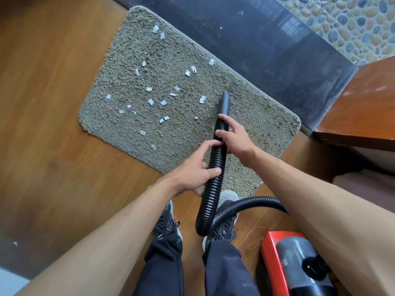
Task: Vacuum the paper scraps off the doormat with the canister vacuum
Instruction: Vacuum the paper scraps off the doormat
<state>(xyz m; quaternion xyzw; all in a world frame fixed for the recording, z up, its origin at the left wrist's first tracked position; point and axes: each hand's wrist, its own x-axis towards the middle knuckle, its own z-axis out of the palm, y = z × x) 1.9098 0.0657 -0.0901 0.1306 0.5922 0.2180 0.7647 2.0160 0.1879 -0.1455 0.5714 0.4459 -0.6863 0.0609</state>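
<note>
A grey-green shaggy doormat (136,52) lies on the wooden floor, with several white paper scraps (163,102) scattered over its middle and left. A black ribbed vacuum hose (214,174) runs up from my feet and ends in a smooth black nozzle (224,102) whose tip rests on the mat's right part. My right hand (234,135) grips the hose just behind the nozzle. My left hand (195,169) grips the hose lower down. The red and grey canister vacuum (284,259) stands on the floor at the lower right.
A dark stone threshold (267,50) runs along the mat's far edge, with a pebble surface (350,20) beyond it. A wooden cabinet corner (363,107) juts in at the right. My two shoes (168,223) stand at the mat's near edge. One stray scrap (15,243) lies on the floor at left.
</note>
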